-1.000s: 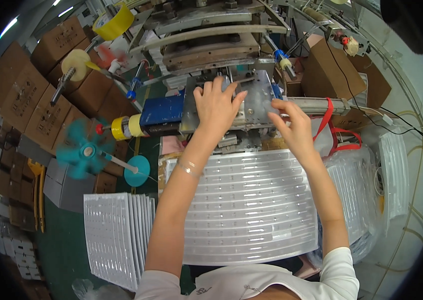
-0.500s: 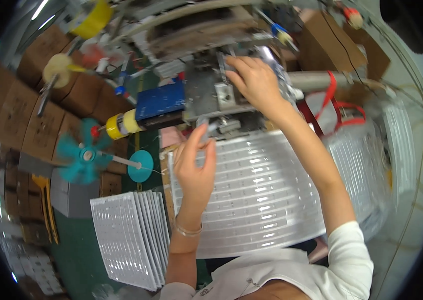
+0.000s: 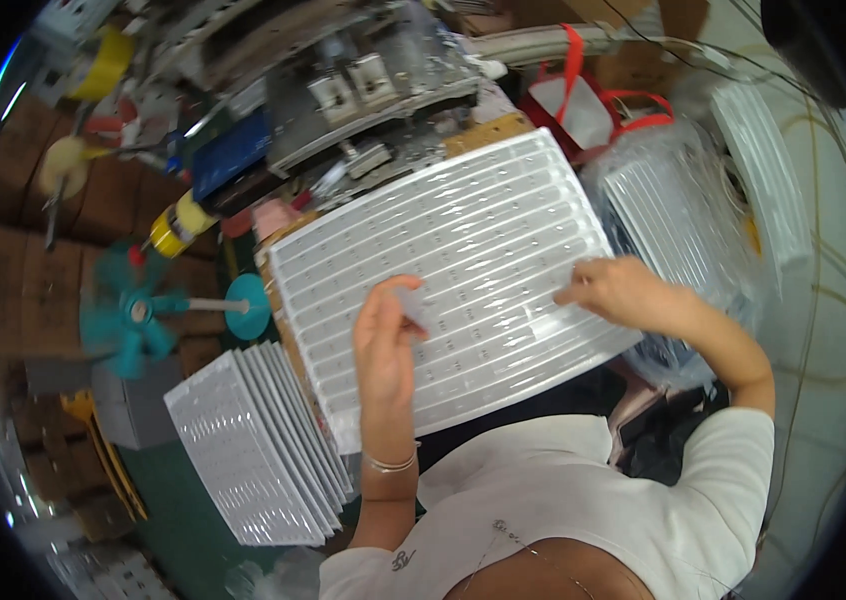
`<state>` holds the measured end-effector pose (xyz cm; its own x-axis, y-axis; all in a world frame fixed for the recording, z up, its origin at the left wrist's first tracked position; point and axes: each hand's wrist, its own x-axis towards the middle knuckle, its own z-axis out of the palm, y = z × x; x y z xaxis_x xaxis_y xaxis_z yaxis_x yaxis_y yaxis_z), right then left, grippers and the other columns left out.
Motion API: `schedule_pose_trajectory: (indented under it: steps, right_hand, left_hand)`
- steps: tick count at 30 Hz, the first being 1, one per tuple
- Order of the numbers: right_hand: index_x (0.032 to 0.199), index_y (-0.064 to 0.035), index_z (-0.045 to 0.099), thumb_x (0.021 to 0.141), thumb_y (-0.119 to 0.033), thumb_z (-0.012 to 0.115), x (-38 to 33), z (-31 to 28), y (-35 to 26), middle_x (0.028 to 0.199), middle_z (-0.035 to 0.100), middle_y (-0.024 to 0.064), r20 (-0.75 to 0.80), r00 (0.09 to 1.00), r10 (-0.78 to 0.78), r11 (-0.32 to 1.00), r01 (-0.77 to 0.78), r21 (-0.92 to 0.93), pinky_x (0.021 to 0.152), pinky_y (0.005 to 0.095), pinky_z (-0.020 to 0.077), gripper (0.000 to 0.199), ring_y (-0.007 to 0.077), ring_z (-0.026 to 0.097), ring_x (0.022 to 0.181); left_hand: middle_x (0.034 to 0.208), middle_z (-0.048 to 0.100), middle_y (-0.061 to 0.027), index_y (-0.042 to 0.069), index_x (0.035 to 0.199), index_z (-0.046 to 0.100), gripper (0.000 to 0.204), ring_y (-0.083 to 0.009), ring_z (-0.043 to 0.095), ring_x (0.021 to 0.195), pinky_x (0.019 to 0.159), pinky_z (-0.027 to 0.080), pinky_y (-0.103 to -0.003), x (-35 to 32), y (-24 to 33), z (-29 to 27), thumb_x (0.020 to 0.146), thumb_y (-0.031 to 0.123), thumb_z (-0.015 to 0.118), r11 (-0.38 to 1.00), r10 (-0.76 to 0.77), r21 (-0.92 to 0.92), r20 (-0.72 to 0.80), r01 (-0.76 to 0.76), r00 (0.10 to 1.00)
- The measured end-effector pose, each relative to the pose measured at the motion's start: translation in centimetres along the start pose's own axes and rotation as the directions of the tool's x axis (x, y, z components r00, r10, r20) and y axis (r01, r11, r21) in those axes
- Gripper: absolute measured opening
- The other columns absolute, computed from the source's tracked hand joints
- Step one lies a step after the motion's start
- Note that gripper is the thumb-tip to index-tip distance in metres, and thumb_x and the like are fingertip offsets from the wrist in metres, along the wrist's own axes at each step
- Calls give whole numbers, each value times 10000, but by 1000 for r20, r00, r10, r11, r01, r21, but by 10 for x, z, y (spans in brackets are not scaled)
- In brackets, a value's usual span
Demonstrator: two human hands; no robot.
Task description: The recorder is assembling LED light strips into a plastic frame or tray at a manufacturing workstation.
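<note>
A white ribbed plastic tray (image 3: 483, 205) lies in front of me, its long rows lined with small parts. Over its left part I hold up my left hand (image 3: 386, 335), closed on a small translucent plastic piece (image 3: 409, 303). My right hand (image 3: 623, 290) is at the right side of the same tray, fingertips pinched close to its rows. Whatever those fingers may hold is too small to make out. Beyond the tray stands a metal bench machine (image 3: 373, 100) with two light metal blocks (image 3: 353, 85) on its plate.
Several stacked white trays (image 3: 243, 450) lean at the lower left. A teal fan (image 3: 138, 308) and cardboard boxes (image 3: 3, 270) stand at left. At right are a plastic-wrapped tray stack (image 3: 668, 220) and a red-handled bag (image 3: 583, 110).
My right hand has come away from the machine and down to the tray's right side. My left hand has drawn back from the machine's edge over the tray. The view has shifted.
</note>
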<state>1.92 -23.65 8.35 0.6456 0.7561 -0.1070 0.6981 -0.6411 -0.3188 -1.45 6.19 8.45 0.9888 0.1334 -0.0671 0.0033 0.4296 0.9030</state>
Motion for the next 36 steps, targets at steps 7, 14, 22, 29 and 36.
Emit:
schedule_pose_trajectory:
  steps: [7, 14, 22, 29, 36]
  right_hand:
    - [945, -95, 590, 734, -71, 590, -11, 31, 1, 849, 548, 100, 23, 999, -34, 999, 35, -34, 646, 388, 511, 212, 279, 612, 775]
    - [948, -47, 553, 738, -66, 618, 45, -25, 3, 917, 569, 89, -121, 990, 73, 782, 19, 623, 686, 317, 518, 221, 222, 607, 763]
    - [961, -50, 571, 829, -69, 595, 122, -48, 12, 1024, 575, 10, -216, 920, 327, 277, 125, 953, 672, 222, 446, 135, 63, 527, 814]
    - [1106, -30, 595, 838, -109, 644, 163, -74, 20, 1132, 568, 47, -547, 766, 336, 570, 297, 766, 764, 246, 496, 283, 117, 570, 927]
    - [1026, -8, 614, 812, -69, 671, 235, -103, 12, 979, 630, 88, -818, 548, 174, 901, 246, 357, 715, 290, 518, 229, 184, 629, 822]
  left_hand:
    - [962, 614, -77, 18, 1072, 566, 312, -107, 558, 729, 638, 464, -254, -9, 7, 8, 974, 290, 450, 998, -18, 54, 115, 11, 993]
    - [885, 609, -98, 49, 1059, 553, 229, -215, 616, 755, 686, 544, -346, 13, 7, 7, 930, 199, 437, 882, -308, -379, -12, 281, 951]
    - [882, 571, -70, 62, 1062, 561, 211, -191, 576, 726, 686, 485, -312, 64, 3, -44, 870, 94, 482, 984, 127, 142, -113, -110, 985]
    - [933, 593, -113, 100, 1103, 624, 313, -296, 572, 895, 719, 484, -415, 150, 75, 8, 843, 274, 622, -78, 649, 933, 314, -350, 693]
    - [828, 583, -77, 89, 866, 690, 283, -273, 563, 783, 651, 484, -391, 234, 94, 30, 771, 355, 677, -424, 513, 830, 550, -363, 659]
